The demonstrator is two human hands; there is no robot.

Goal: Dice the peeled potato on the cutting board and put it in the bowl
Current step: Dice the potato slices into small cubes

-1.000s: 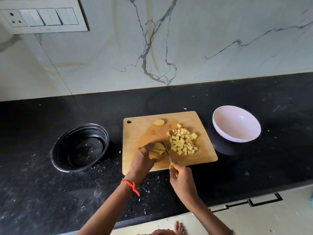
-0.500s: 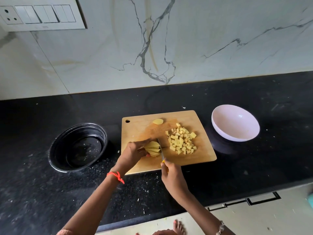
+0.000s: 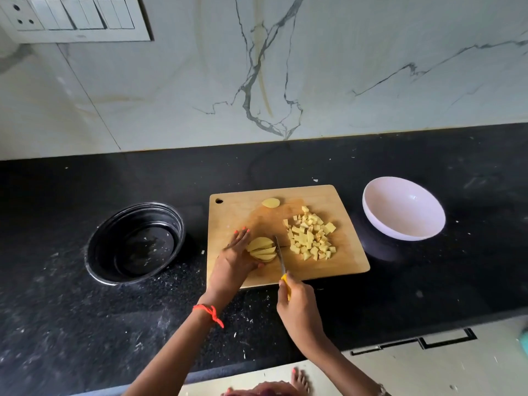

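Observation:
A wooden cutting board (image 3: pixel 345 267) lies on the black counter. My left hand (image 3: pixel 235 260) holds a stack of potato strips (image 3: pixel 261 249) at the board's front left, fingers behind it and thumb in front. My right hand (image 3: pixel 298 305) grips a yellow-handled knife (image 3: pixel 279 254); its blade stands at the right end of the strips. A pile of potato dice (image 3: pixel 311 238) sits on the board's right half. One small potato end slice (image 3: pixel 271 202) lies near the far edge. The white bowl (image 3: pixel 380 221), with nothing in it, stands right of the board.
A black round bowl (image 3: pixel 97 252) with a few scraps inside stands left of the board. The counter's front edge runs just below my wrists. A marble wall with a switch panel (image 3: pixel 74 17) rises behind the counter.
My left hand slid from on top of the potato strips to their left side, uncovering them. The knife blade stays at the strips' right end.

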